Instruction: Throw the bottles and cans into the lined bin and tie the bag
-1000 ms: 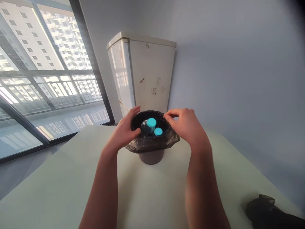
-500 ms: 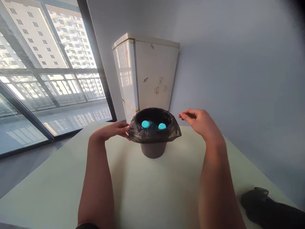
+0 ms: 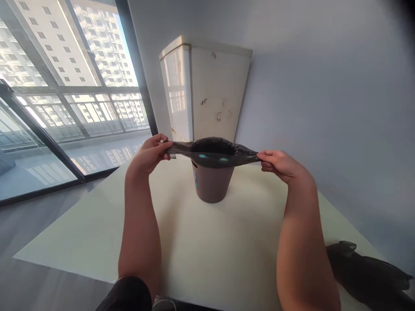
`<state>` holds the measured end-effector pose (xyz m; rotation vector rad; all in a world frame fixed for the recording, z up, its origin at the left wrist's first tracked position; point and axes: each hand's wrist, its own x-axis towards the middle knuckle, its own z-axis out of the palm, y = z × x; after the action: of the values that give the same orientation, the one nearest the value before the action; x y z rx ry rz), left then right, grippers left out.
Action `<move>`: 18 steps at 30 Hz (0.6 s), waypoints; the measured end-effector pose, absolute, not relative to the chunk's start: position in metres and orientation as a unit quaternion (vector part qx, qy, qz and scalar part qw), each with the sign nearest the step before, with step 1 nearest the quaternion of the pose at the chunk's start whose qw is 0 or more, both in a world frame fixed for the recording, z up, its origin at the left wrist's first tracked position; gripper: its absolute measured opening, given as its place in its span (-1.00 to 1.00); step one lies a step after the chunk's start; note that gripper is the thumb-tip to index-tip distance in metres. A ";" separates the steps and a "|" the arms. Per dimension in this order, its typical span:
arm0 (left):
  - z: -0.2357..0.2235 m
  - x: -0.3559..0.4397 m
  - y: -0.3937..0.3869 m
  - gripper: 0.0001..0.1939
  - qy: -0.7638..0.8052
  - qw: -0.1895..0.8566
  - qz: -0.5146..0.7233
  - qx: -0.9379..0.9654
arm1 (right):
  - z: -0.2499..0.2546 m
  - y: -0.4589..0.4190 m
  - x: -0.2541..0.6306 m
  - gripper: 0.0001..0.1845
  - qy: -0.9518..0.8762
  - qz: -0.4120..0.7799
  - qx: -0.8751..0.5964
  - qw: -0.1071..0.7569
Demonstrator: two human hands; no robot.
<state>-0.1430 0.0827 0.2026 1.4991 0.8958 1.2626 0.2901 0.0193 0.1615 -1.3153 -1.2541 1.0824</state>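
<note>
A small grey-brown bin [image 3: 212,185] stands on a white table [image 3: 207,255], lined with a black bin bag [image 3: 212,152]. My left hand [image 3: 149,154] is closed on the bag's left edge. My right hand [image 3: 281,165] pinches its right edge. The bag's rim is stretched out flat and wide between both hands, just above the bin's mouth. Two turquoise bottle caps [image 3: 203,156] show faintly through the thin plastic.
A white fridge [image 3: 204,88] stands behind the bin against a grey wall. A big window [image 3: 65,86] fills the left side. Another crumpled black bag [image 3: 366,274] lies on the table at the lower right.
Both hands have gone from the bin's rim to the bag's two edges and pulled them off the rim, outward and up. The view has dropped lower.
</note>
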 end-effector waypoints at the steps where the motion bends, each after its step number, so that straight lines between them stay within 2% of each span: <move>1: 0.203 -0.143 0.082 -0.66 0.370 0.449 0.548 0.601 | 0.169 0.011 0.291 -0.53 -0.502 0.431 -0.531 0.529; 5: 0.208 -0.138 0.077 -0.68 0.367 0.360 0.650 0.560 | 0.198 -0.020 0.281 -0.63 -0.461 0.403 -0.450 0.650; 10: 0.214 -0.127 0.067 -0.71 0.342 0.266 0.714 0.550 | 0.216 -0.033 0.258 -0.63 -0.430 0.384 -0.345 0.741; 15: 0.219 -0.121 0.057 -0.74 0.299 0.245 0.745 0.544 | 0.221 -0.033 0.246 -0.62 -0.421 0.258 -0.270 0.827; 18: 0.221 -0.118 0.057 -0.73 0.237 0.236 0.777 0.533 | 0.224 -0.033 0.238 -0.63 -0.412 0.236 -0.219 0.853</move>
<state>-0.1182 0.0568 0.2207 1.4620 0.6486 2.1314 0.2385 -0.0328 0.2244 -0.4619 -0.8663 0.4963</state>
